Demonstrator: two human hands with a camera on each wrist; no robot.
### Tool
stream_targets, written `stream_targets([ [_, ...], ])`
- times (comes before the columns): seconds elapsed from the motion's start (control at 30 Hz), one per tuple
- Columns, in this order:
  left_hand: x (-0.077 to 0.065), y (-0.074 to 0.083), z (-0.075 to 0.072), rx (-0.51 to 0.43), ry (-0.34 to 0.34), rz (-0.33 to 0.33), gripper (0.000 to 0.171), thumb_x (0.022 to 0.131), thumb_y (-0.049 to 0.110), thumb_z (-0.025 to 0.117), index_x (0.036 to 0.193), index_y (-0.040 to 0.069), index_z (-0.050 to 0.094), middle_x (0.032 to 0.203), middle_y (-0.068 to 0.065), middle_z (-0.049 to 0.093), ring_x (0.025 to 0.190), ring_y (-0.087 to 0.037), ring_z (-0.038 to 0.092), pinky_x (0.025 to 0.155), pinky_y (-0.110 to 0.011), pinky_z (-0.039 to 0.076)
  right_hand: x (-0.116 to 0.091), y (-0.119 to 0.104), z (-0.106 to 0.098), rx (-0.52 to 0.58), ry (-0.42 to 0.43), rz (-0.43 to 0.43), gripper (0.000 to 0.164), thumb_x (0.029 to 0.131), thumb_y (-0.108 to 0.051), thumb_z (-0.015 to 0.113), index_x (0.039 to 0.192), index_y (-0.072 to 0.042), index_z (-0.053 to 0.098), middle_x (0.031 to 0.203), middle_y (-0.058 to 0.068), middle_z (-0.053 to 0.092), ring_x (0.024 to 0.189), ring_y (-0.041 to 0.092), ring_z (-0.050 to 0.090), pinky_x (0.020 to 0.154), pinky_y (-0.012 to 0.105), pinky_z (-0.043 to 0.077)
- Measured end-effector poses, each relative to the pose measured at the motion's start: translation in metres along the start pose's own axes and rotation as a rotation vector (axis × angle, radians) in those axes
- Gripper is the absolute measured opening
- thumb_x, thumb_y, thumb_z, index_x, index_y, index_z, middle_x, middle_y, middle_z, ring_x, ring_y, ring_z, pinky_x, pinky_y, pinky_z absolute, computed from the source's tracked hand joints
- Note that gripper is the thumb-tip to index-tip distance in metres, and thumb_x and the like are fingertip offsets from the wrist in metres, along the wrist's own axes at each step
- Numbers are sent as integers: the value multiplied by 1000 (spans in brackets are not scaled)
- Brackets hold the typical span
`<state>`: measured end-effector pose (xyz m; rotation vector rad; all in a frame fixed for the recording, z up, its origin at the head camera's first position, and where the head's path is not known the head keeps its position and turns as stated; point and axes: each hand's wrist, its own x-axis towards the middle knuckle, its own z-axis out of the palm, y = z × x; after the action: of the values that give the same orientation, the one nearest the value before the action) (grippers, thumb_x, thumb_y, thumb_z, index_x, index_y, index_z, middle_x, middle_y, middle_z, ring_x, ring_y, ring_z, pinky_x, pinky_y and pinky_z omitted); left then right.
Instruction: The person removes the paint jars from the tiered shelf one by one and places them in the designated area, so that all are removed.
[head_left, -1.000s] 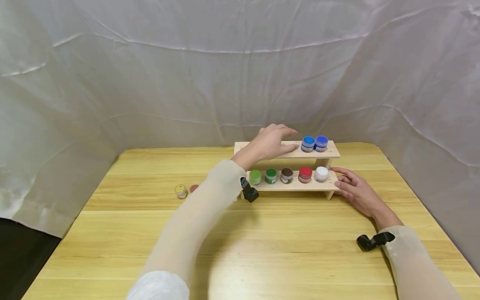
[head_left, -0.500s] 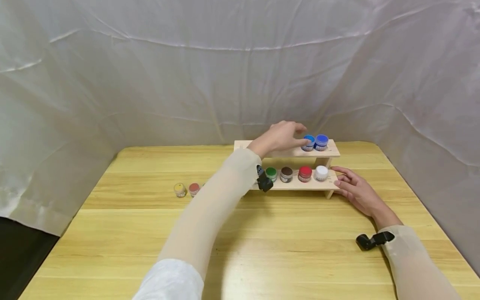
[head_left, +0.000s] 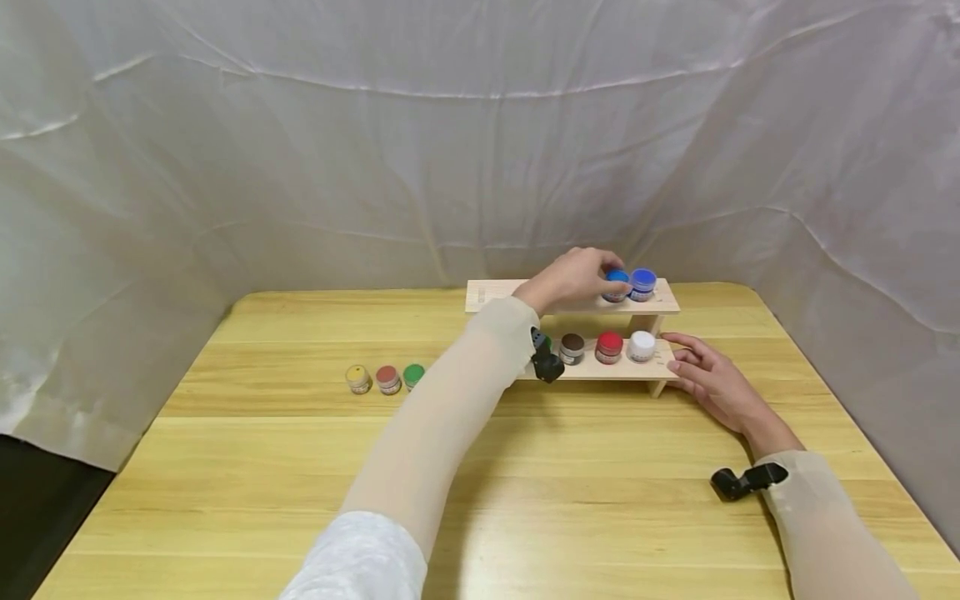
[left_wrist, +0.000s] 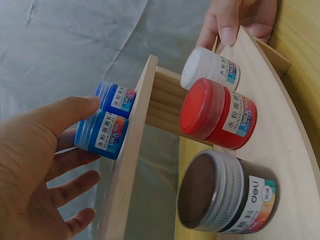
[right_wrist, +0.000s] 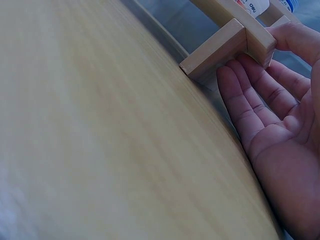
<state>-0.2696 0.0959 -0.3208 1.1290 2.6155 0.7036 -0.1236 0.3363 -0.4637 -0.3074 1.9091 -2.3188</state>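
My left hand (head_left: 573,277) reaches over the upper shelf of a two-tier wooden rack (head_left: 491,293). Its thumb and index finger pinch a light blue paint jar (left_wrist: 102,134), which stands on that shelf. Right beside it is a darker blue paint jar (head_left: 642,285). My right hand (head_left: 716,385) holds the right end of the lower shelf, thumb above and fingers beneath, as the right wrist view shows. Along the lower shelf stand a white jar (head_left: 642,346), a red jar (left_wrist: 217,112) and a brown jar (left_wrist: 225,192). Farther left, my left sleeve hides part of that shelf.
On the table (head_left: 262,467), left of the rack, sit a yellow jar (head_left: 358,379), a reddish-brown jar (head_left: 387,379) and a green jar (head_left: 414,375). A grey cloth (head_left: 360,167) hangs behind and at both sides of the table.
My left hand has moved right along the upper shelf and taken hold of the light blue jar. The green jar on the table has come into view. My right hand stays put.
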Motion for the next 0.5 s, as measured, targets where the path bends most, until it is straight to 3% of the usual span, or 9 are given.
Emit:
stream_targets([
  [0.3, -4, -6, 2, -19, 24, 9, 42, 94, 41, 65, 129, 19, 63, 116, 7, 63, 99, -6, 54, 89, -19, 42, -1, 0, -1, -2, -9, 2, 51, 101, 1, 48, 149, -2, 30, 111, 6, 54, 103, 12, 61, 89, 25, 52],
  [0.5, -14, -15, -3, -16, 54, 38, 38, 94, 40, 64, 124, 17, 65, 110, 8, 64, 96, -6, 56, 89, -17, 43, -1, 1, -2, 1, -14, -2, 50, 101, 2, 48, 148, -3, 32, 111, 6, 55, 103, 12, 62, 90, 26, 52],
])
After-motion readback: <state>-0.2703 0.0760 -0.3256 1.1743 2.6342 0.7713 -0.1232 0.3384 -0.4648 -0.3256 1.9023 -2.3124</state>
